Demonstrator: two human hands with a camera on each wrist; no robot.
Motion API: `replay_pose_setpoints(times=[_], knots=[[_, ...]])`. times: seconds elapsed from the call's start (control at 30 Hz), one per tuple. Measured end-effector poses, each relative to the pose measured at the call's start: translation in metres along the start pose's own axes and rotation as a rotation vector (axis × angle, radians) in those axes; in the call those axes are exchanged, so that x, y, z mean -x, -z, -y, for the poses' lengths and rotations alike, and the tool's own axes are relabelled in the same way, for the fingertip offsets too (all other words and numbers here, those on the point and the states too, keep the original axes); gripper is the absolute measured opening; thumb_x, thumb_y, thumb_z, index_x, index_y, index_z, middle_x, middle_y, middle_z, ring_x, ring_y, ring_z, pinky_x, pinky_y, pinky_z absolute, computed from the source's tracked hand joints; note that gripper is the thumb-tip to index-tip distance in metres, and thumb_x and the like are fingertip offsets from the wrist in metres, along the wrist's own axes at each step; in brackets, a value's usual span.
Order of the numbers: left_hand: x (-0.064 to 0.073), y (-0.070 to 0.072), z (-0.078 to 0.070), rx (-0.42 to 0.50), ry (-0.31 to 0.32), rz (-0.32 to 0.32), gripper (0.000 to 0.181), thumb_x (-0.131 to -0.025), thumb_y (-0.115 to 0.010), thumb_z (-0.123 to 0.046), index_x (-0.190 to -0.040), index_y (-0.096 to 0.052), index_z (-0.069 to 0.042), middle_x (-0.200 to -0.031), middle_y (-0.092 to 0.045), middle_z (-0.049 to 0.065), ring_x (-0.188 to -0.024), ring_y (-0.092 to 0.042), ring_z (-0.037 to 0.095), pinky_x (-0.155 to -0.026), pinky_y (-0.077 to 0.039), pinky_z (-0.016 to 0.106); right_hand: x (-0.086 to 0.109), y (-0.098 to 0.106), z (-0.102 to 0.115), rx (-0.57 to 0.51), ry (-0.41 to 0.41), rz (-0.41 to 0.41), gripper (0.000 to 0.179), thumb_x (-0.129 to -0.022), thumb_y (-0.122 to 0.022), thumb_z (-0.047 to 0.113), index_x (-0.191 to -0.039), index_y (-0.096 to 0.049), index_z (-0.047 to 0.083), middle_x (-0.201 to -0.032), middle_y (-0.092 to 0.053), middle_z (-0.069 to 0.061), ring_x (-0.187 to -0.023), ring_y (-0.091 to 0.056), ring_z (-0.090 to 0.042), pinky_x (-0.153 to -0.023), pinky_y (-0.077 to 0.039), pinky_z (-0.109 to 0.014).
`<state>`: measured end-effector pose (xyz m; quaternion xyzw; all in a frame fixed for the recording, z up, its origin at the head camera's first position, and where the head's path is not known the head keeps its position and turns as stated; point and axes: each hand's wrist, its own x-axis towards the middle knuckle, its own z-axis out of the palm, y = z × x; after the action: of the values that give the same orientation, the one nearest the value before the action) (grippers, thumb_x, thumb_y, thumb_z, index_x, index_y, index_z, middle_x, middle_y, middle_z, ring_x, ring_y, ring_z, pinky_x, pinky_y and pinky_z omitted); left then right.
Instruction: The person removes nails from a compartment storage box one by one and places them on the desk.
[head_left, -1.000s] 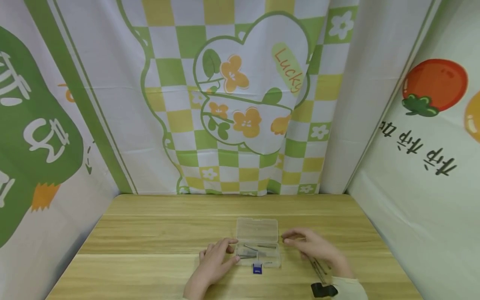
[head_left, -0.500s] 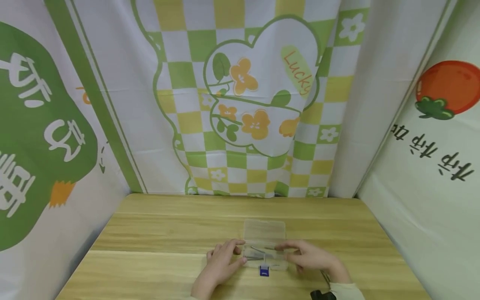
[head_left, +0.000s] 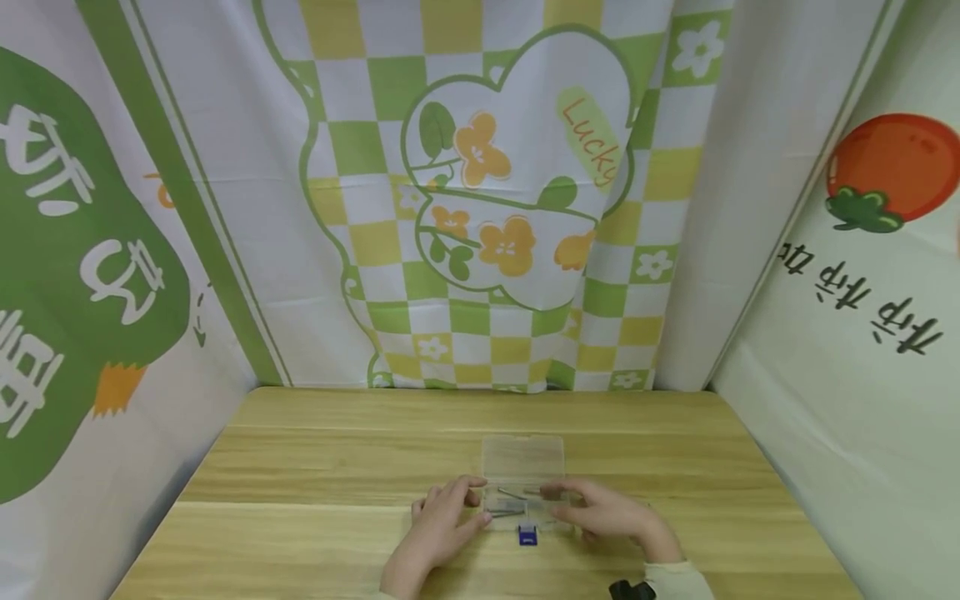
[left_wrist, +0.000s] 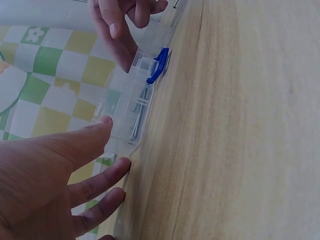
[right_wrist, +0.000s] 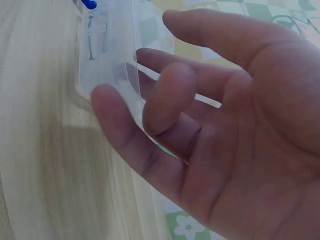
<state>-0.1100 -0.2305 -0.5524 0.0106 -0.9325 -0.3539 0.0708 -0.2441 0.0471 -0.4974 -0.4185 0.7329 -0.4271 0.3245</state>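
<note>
A clear plastic box (head_left: pixel 495 527) lies on the table, its see-through lid (head_left: pixel 522 457) folded back. Thin metal rods (head_left: pixel 512 494) sit in its compartments; one nail-like piece (right_wrist: pixel 91 40) shows in the right wrist view. At the front wall is a blue clip-like part (left_wrist: pixel 159 66). My left hand (head_left: pixel 438 529) rests at the box's left end, fingers fairly straight and thumb by the near corner. Over the right end reach the fingers of my right hand (head_left: pixel 603 508). In the right wrist view they are loosely bent, and nothing shows held between them.
The wooden table (head_left: pixel 337 450) surrounds the box. A checked curtain (head_left: pixel 480 350) hangs along its back edge, with printed cloth on both sides. A black strap (head_left: pixel 632 590) is at the right wrist. Part of a thin dark piece (left_wrist: pixel 175 4) shows beyond the box.
My right hand has moved left, from beside the box to over its right end. The left hand keeps its place. Thin metal pieces seen earlier under the right wrist are now hidden.
</note>
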Motion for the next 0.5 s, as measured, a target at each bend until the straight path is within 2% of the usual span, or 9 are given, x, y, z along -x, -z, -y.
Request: replay_pose_setpoints(times=[0.2, 0.33, 0.5], knots=[[-0.001, -0.002, 0.003, 0.010, -0.007, -0.005, 0.048, -0.099, -0.073, -0.039, -0.142, -0.057, -0.023, -0.113, -0.066, -0.014, -0.109, -0.054, 0.022, -0.096, -0.032, 0.064, -0.003, -0.002, -0.001, 0.041, -0.012, -0.018, 0.047, -0.107, -0.062, 0.016, -0.147, -0.053, -0.008, -0.133, -0.061, -0.028, -0.053, -0.055, -0.009, -0.048, -0.048, -0.025], [0.000, 0.002, -0.002, -0.006, -0.030, -0.013, 0.047, -0.100, -0.072, -0.039, -0.142, -0.057, -0.023, -0.113, -0.067, -0.012, -0.107, -0.054, 0.023, -0.094, -0.033, 0.063, -0.004, -0.004, -0.003, 0.030, -0.013, -0.017, 0.046, -0.106, -0.063, 0.013, -0.147, -0.054, -0.006, -0.138, -0.059, -0.028, -0.052, -0.053, -0.009, -0.046, -0.047, -0.024], [0.004, 0.009, -0.008, -0.003, -0.049, -0.007, 0.048, -0.101, -0.070, -0.040, -0.142, -0.057, -0.020, -0.114, -0.068, -0.007, -0.106, -0.055, 0.025, -0.092, -0.033, 0.066, -0.007, -0.006, -0.004, 0.057, 0.016, -0.055, 0.045, -0.105, -0.065, 0.013, -0.145, -0.055, -0.005, -0.140, -0.059, -0.031, -0.047, -0.051, -0.007, -0.042, -0.046, -0.025]])
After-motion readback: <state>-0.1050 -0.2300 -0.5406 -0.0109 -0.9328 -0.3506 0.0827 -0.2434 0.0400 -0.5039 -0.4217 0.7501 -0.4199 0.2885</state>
